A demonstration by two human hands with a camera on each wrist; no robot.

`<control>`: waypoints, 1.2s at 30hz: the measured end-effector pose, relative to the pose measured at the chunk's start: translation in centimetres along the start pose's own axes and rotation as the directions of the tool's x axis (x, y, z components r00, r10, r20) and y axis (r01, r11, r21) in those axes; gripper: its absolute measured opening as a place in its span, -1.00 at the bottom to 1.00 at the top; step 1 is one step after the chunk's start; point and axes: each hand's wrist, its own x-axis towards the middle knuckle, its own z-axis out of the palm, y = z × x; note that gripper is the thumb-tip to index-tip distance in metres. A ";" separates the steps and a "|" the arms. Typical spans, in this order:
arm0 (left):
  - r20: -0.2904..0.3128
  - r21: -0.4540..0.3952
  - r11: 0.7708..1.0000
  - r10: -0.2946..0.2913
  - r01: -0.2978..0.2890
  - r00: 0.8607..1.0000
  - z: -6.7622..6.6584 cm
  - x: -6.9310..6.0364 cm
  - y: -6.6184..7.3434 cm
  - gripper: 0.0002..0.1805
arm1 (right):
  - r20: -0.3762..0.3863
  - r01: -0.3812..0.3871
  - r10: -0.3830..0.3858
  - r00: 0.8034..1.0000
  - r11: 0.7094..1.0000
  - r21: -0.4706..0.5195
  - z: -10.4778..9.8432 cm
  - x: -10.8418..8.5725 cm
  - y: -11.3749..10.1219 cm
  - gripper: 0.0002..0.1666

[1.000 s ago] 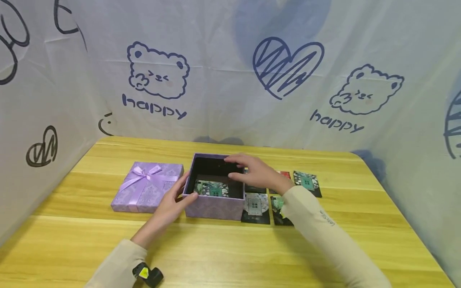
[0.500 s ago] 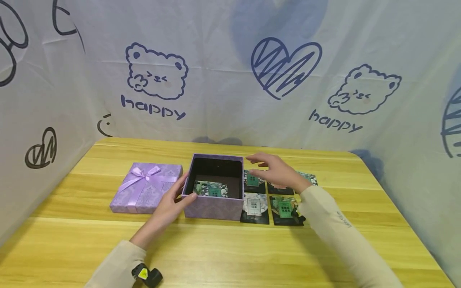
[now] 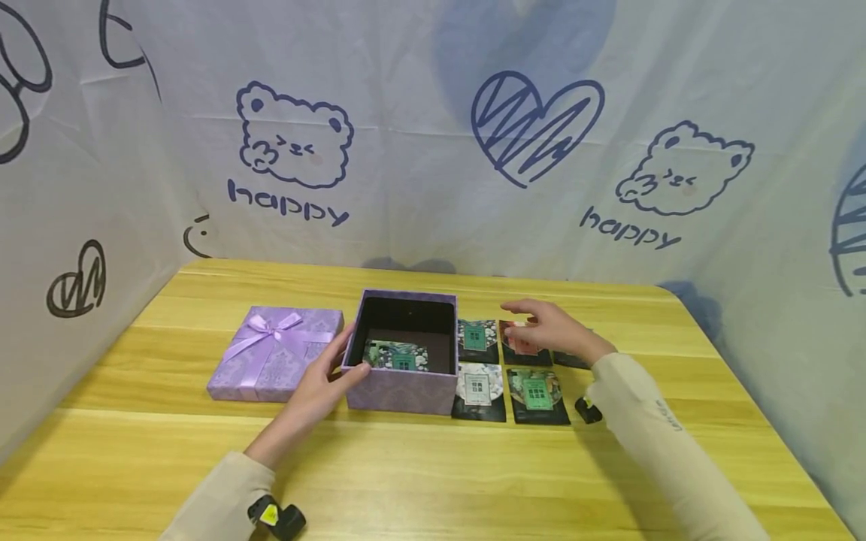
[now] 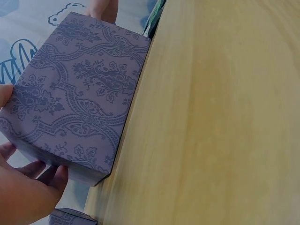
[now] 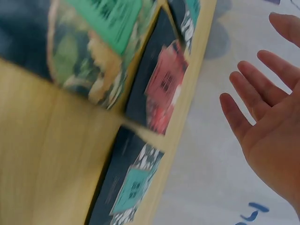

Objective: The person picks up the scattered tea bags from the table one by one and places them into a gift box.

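Note:
A purple patterned gift box [image 3: 402, 394] stands uncovered on the table, its inside black. My left hand [image 3: 326, 382] holds its front left corner, thumb at the front rim and fingers along the left side; those fingers [image 4: 33, 180] touch the wall in the left wrist view. Inside lies a green floral sachet [image 3: 398, 356]. My right hand [image 3: 558, 333] hovers above the sachets to the right of the box, fingers apart with nothing in them. Below it is a red sachet [image 5: 166, 86]; nearby lie a white sachet [image 3: 477, 391] and a green-labelled sachet [image 3: 537, 394].
The purple lid [image 3: 277, 353] with a ribbon bow lies left of the box. Another green sachet [image 3: 477, 340] lies against the box's right side, and one more [image 3: 571, 359] is partly hidden under the right wrist. A drawn-on white cloth [image 3: 406, 188] hangs behind the table [image 3: 419, 481].
My right hand has moved from over the box's right rim to the right, above the back row of sachets, uncovering several sachets. The left hand and the box have stayed put.

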 end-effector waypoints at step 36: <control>-0.001 -0.004 1.000 0.006 -0.006 1.000 0.0 -0.1 -0.1 -0.22 | -0.114 -0.228 0.206 0.972 0.942 -0.245 -3.4 -3.7 7.7 0.06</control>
